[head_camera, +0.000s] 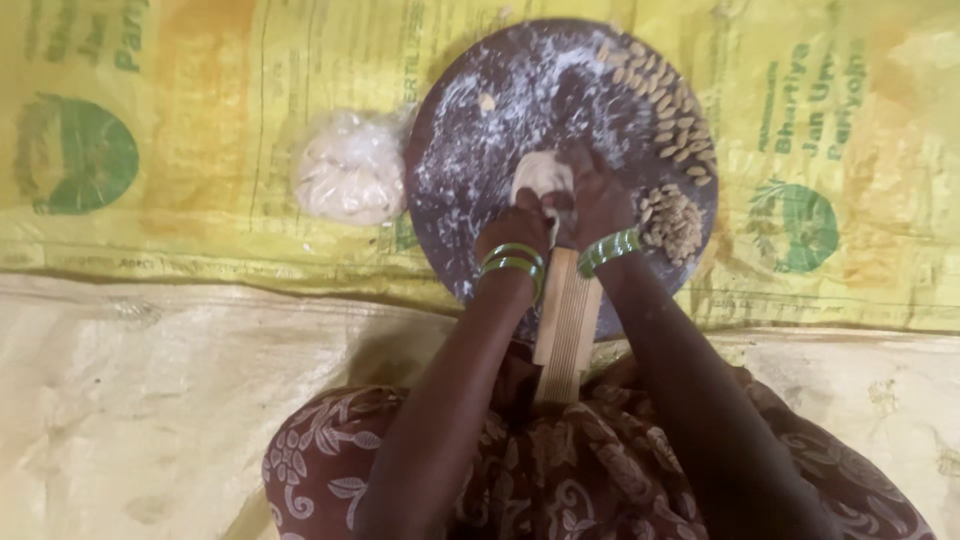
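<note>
Both your hands meet over a pale dough lump (541, 172): left hand (512, 232) and right hand (592, 200) closed on it together. It sits at the top end of a ridged wooden board (567, 330), whose long axis runs 12 to 6 o'clock. Small shaped dough pieces (672, 222) lie at 3 o'clock on the round floured plate (470, 120); a bag of dough (350, 170) lies at 9 o'clock.

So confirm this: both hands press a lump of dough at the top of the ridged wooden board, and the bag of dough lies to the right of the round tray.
Not quite. In the head view the bag of dough lies to the left of the round tray. The rest holds: left hand and right hand press the dough lump atop the ridged wooden board.
</note>
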